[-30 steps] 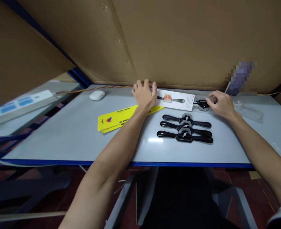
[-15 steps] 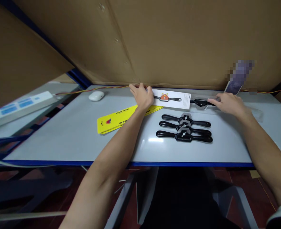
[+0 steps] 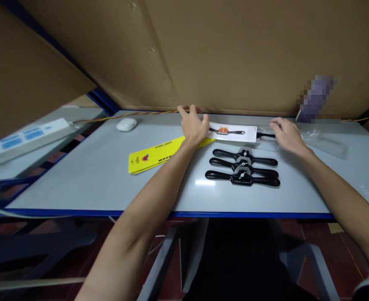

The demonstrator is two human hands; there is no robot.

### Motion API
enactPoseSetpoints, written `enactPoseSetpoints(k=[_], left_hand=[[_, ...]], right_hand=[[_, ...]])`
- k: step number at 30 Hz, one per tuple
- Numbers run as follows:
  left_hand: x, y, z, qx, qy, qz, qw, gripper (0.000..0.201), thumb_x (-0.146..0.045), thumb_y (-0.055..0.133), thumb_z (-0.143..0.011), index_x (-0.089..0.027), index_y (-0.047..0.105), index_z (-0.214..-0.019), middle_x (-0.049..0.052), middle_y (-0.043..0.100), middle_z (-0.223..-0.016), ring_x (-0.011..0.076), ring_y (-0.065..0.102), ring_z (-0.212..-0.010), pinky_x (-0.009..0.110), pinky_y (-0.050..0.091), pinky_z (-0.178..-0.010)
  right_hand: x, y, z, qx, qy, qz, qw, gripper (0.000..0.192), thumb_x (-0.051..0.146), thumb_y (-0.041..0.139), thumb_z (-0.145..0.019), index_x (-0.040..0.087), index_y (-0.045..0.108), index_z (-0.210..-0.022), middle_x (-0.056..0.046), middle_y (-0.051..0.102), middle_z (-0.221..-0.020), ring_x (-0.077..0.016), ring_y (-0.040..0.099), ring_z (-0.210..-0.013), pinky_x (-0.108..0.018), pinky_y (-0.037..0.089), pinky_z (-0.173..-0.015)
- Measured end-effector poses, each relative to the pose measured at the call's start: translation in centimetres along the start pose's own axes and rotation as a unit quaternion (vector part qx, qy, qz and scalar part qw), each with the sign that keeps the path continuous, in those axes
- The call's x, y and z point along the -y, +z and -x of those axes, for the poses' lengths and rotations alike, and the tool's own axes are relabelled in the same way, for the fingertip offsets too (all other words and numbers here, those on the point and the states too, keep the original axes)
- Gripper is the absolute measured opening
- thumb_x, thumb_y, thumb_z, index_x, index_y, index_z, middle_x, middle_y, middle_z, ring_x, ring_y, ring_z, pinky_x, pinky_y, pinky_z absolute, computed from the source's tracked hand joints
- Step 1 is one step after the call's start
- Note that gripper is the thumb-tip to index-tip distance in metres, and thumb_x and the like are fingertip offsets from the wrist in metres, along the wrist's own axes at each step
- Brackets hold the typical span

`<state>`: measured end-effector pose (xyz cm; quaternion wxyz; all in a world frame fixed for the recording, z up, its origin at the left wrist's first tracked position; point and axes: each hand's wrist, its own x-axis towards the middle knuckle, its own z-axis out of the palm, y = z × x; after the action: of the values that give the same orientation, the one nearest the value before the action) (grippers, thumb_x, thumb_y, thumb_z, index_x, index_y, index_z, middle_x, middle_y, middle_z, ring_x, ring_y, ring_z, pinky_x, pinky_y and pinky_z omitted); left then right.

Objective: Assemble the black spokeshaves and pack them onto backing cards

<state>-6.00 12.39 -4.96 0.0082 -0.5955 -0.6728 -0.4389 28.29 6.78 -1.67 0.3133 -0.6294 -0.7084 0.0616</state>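
Resting left hand on card edge, fingers spread open; right hand over tool, fingers loose, grip unclear.

On the table, everything is placed by the stack of three tools, which lies near the middle. Just behind the stack lies the printed card, with another tool poking out at its right end. Left of the stack lie the flat cards; further left and behind sits the mouse. Right and behind lies the plastic sleeve. The cardboard wall stands behind all.
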Motion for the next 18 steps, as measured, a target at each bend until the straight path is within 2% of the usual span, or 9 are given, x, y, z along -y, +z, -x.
enactPoseSetpoints(k=[3,5,11,16,18], left_hand=[[0.0,0.1,-0.2,0.023,0.001,-0.005,1.000,0.038,-0.055,0.058,-0.101,-0.027,0.069,-0.125,0.020,0.053,-0.146,0.0443,0.058,-0.141,0.069,0.049,-0.118],[0.1,0.2,-0.4,0.042,0.000,-0.016,0.999,0.039,-0.058,0.055,-0.103,-0.028,0.068,-0.125,0.019,0.054,-0.144,0.0433,0.057,-0.142,0.068,0.049,-0.118],[-0.8,-0.2,-0.3,0.104,-0.012,-0.053,0.993,0.045,-0.056,0.055,-0.103,-0.027,0.066,-0.136,0.021,0.055,-0.147,0.0440,0.055,-0.144,0.068,0.049,-0.117],[-1.4,-0.1,0.2,0.061,0.022,-0.015,0.998,0.039,-0.054,0.050,-0.105,-0.029,0.068,-0.129,0.019,0.060,-0.136,0.0423,0.060,-0.136,0.070,0.050,-0.114],[-1.5,0.1,0.4,0.064,0.037,-0.018,0.997,0.040,-0.056,0.049,-0.106,-0.030,0.068,-0.129,0.018,0.060,-0.135,0.0417,0.062,-0.132,0.069,0.052,-0.111]], right_hand=[[-0.9,0.4,-0.9,0.031,0.053,-0.134,0.989,0.043,0.050,0.043,-0.102,0.028,0.074,-0.121,-0.010,0.077,-0.104,-0.0306,0.071,-0.093,-0.042,0.059,-0.072],[-1.3,0.5,-1.2,0.050,0.079,-0.185,0.978,0.045,0.053,0.041,-0.101,0.030,0.071,-0.127,-0.009,0.077,-0.106,-0.0285,0.072,-0.091,-0.038,0.060,-0.065],[-1.4,1.3,-0.9,0.043,0.120,-0.248,0.960,0.042,0.046,0.048,-0.094,0.030,0.068,-0.127,-0.010,0.076,-0.112,-0.0288,0.070,-0.098,-0.038,0.062,-0.067],[-1.2,1.3,-0.8,0.037,0.128,-0.269,0.954,0.041,0.042,0.053,-0.089,0.030,0.071,-0.124,-0.009,0.076,-0.110,-0.0289,0.068,-0.094,-0.038,0.060,-0.064],[-1.2,1.2,-0.9,0.034,0.133,-0.267,0.954,0.042,0.041,0.054,-0.088,0.029,0.071,-0.124,-0.010,0.077,-0.111,-0.0294,0.068,-0.095,-0.038,0.059,-0.064]])
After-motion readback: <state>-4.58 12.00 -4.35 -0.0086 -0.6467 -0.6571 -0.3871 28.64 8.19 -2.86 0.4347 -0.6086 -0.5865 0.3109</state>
